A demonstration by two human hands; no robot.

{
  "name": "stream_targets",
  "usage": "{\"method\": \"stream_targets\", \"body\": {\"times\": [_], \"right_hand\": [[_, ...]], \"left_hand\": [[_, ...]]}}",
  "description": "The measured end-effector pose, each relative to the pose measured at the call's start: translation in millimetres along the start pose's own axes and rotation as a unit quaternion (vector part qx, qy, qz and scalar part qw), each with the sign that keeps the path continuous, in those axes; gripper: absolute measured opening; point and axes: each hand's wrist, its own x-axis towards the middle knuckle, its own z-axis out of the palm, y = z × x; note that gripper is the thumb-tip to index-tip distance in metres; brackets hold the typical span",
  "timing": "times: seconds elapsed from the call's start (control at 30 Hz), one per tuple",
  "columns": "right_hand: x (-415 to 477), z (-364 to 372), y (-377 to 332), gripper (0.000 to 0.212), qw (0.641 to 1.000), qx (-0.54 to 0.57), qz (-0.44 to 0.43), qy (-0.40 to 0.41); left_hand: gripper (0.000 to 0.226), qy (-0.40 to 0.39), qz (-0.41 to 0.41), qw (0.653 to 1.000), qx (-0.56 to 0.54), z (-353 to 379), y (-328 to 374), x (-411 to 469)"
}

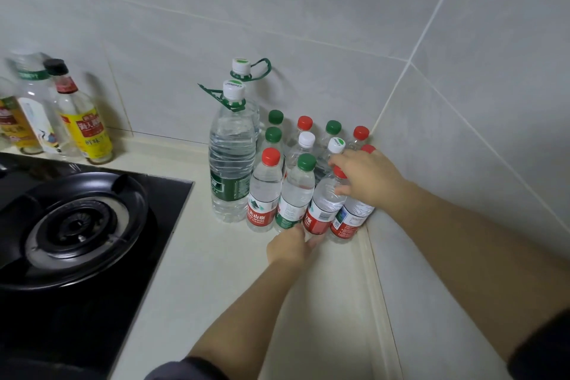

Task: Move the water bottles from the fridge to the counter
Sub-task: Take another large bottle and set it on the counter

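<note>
We look down on the pale counter [216, 256], which runs into a corner of the tiled walls [308, 25] at far right. The black gas hob [80, 219] sits on the left, with sauce bottles [89, 129] behind it. Two large water bottles [231, 163] stand upright by the far wall. To their right the small water bottles [265, 191] are packed in rows into the corner, so the task's things are on the counter; no fridge is in view.

In the near row, second from the right, the red-labelled bottle [322, 210] stands with its long axis close to upright, touching its neighbours on both sides. It lies just ahead of both hands, and we judge the coming move turns on setting it square in that row. Our right hand [367, 179] is over it from the right, fingers curled round the shoulder just under the red cap. Our left hand [290, 248] reaches low, fingertips at the bottle's base; whether they pinch it or only press, we cannot tell.
</note>
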Motion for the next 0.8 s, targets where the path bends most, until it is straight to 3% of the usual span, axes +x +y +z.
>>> {"method": "stream_targets", "body": {"times": [0.1,0.2,0.5,0.8], "right_hand": [[-22,4,-13,0.066,0.998,0.001,0.029,0.047],[-39,4,-34,0.071,0.993,0.031,0.051,0.101],[-79,-26,-164,0.071,0.963,0.139,-0.051,0.225],[-150,-70,-318,0.079,0.945,0.207,-0.144,0.211]], "left_hand": [[0.046,-0.002,0.006,0.998,0.058,-21,-20,-27],[0.053,0.033,0.003,0.997,0.073,-45,-48,-64],[0.087,0.283,-0.011,0.946,0.157,-113,-152,-198],[0.093,0.380,-0.105,0.896,0.203,-158,-267,-377]]}}
